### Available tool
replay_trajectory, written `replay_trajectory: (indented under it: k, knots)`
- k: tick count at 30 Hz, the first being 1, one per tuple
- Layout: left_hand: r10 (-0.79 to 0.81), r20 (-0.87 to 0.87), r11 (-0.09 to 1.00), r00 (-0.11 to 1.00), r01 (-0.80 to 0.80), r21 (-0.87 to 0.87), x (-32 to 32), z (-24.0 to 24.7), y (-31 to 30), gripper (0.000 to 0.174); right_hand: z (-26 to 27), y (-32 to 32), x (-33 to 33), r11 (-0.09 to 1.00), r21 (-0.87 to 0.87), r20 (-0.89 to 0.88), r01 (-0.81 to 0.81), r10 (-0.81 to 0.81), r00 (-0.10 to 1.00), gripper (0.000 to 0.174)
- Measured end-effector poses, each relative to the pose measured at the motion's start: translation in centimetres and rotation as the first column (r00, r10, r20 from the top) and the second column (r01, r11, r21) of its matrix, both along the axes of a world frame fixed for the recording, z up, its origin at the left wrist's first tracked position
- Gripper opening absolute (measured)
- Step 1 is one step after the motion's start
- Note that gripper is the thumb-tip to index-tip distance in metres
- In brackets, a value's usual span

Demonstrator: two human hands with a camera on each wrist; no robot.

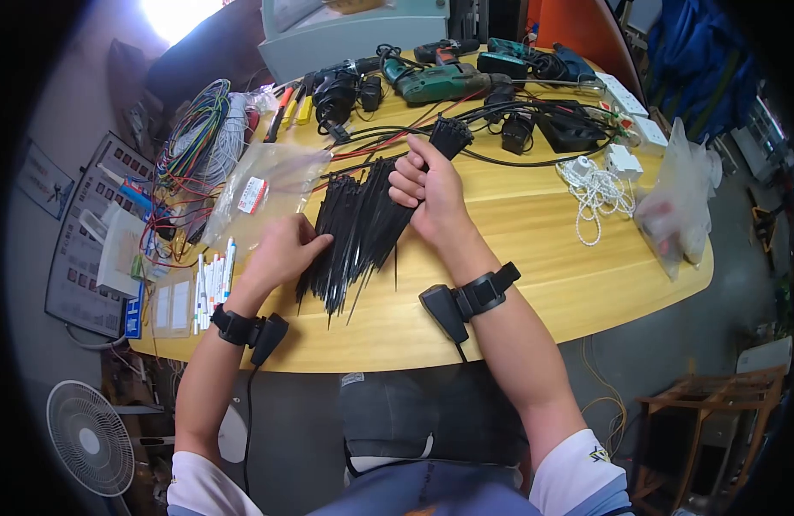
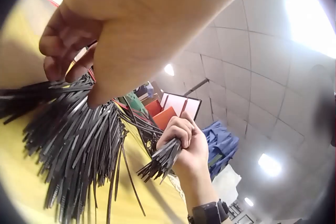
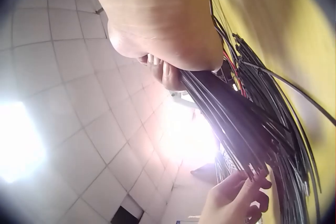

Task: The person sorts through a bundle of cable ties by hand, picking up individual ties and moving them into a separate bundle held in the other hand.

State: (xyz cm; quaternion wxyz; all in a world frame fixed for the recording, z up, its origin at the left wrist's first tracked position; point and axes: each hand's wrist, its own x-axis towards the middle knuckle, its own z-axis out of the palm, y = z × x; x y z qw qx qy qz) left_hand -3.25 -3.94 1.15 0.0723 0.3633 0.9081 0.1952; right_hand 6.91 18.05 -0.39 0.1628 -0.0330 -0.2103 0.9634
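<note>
My right hand [image 1: 438, 193] grips a thick bundle of black cable ties [image 1: 451, 133], their heads sticking up above the fist. The tails of this bundle [image 3: 223, 111] slant down toward the left hand in the right wrist view. A wide, loose pile of black cable ties [image 1: 341, 228] lies fanned over the middle of the table, just left of the bundle. At the pile's left edge, my left hand [image 1: 285, 249] pinches some ties between thumb and fingers. In the left wrist view the spread tie ends [image 2: 79, 145] fan out below the left thumb.
Left of the pile lies a clear plastic bag [image 1: 268, 193], with marker pens [image 1: 213, 284] nearer me and coiled wires [image 1: 195, 138] beyond. A green drill [image 1: 440, 84] and other power tools line the back. White cord [image 1: 596, 193] and a plastic bag [image 1: 676, 202] sit right.
</note>
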Motion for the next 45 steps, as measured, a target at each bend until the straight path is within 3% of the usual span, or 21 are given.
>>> replay_trajectory:
  k: [10,18,21,24,30,36,39,42,45]
  knots:
    - [0.009,-0.098,1.0,0.995,-0.011,-0.017,-1.0,-2.4,-0.1,0.026,0.0,0.1,0.0,0.999,-0.004,0.016,0.033,-0.033,0.999,0.033]
    - [0.093,0.004,0.996,0.996,-0.093,0.007,-0.7,-0.7,-1.1,0.026,-0.3,0.1,-0.2,0.998,-0.035,-0.008,0.048,-0.048,0.999,0.032]
    - [0.063,-0.025,0.996,0.998,-0.061,0.07,-1.5,-1.1,-2.1,0.025,-0.3,0.1,-0.1,0.999,-0.027,-0.016,0.044,-0.045,0.999,0.031]
    - [0.101,0.103,0.986,0.99,-0.113,0.12,-2.1,-1.4,-2.7,0.022,-0.3,0.1,-0.1,0.999,-0.027,-0.015,0.046,-0.047,0.999,0.031]
    - [0.059,0.14,0.978,0.988,-0.086,0.191,-1.4,-1.0,-3.0,0.02,-0.1,0.0,0.0,0.998,-0.029,-0.018,0.057,-0.057,0.998,0.031]
    - [0.124,0.203,0.939,0.971,-0.181,0.292,-0.6,-0.5,-3.1,0.019,-0.4,0.1,-0.1,0.998,-0.025,-0.019,0.065,-0.066,0.998,0.031]
    - [0.061,0.257,0.885,0.965,-0.171,0.433,-0.9,0.0,-3.2,0.017,0.1,-0.2,0.1,0.997,-0.001,0.005,0.076,-0.076,0.997,0.032]
    - [-0.106,0.374,0.798,0.922,-0.146,0.585,-0.9,0.8,-2.4,0.016,0.1,-0.4,0.2,0.997,0.022,0.012,0.074,-0.074,0.997,0.027]
    - [-0.146,0.42,0.772,0.896,-0.162,0.615,0.8,2.7,-0.5,0.016,0.4,-0.6,0.1,0.994,0.085,0.018,0.063,-0.064,0.998,0.023]
